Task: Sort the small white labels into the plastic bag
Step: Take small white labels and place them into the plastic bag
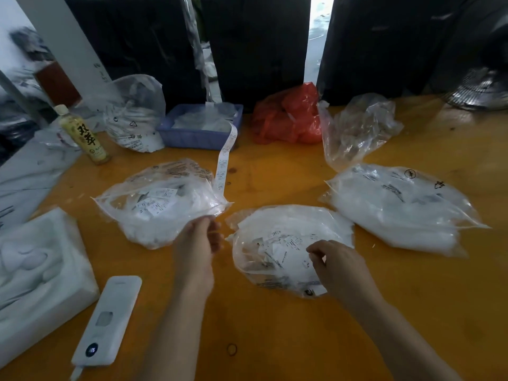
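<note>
Item: sorting station, orange desk (275, 339), as I read it from the head view.

1. Label strip (223, 163): a long run of small white labels, uncut, trailing from the blue tray (192, 136) at the back of the desk down to my left hand (199, 243). That grip pinches the strip's lower end between thumb and curled fingers, just at the mouth of the left clear bag (162, 204).
2. Left clear bag: lying flat, loose printed labels visible inside.
3. Centre clear bag (277, 248): also holding loose labels. My right hand (334, 264) rests on its near right side, fingers curled; whether that grip has a label, the plastic film or nothing I cannot tell.
4. Right clear bag (398, 204): full of white material, untouched.
5. Also present: red bag (286, 116), crumpled clear bag (354, 127), drink bottle (82, 136), white handheld device (110, 317) (screen lit), foam packing (35, 262).

Risks, in my judgement: the strip hangs taut-looking over the tray edge, so a hard pull could drag the tray forward or tear the strip mid-label. The bag mouth is limp and could fold shut, spilling labels onto the desk. With three similar bags close together, a label could land in the wrong one.
</note>
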